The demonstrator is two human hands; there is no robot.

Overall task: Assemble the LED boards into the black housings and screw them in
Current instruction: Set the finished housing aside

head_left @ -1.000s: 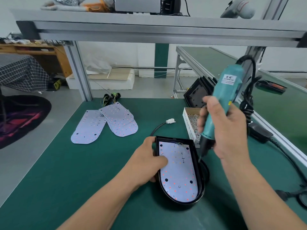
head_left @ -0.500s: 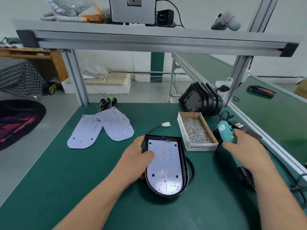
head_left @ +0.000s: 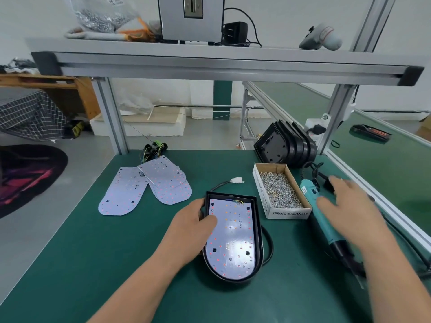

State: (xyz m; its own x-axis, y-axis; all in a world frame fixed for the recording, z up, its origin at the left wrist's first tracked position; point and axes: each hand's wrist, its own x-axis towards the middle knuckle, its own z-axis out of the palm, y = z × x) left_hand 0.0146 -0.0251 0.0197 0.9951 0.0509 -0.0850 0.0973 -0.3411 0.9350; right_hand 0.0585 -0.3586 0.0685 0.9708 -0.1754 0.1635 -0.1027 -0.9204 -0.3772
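LED board (head_left: pixel 235 241) sits in black housing (head_left: pixel 258 229) on green bench (head_left: pixel 116 252). Left hand (head_left: pixel 196 227) grips housing's left wall, thumb on board. Right hand (head_left: pixel 354 206) blurred, fingers spread, empty, over electric screwdriver (head_left: pixel 323 226). Board likely thin, light, LEDs fragile: handle by edges; steady the rigid housing by its rim.

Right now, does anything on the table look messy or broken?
Nothing looks broken or spilled. The screws are all inside their box. Only the spare boards lie in a loose, fanned heap instead of a neat stack.
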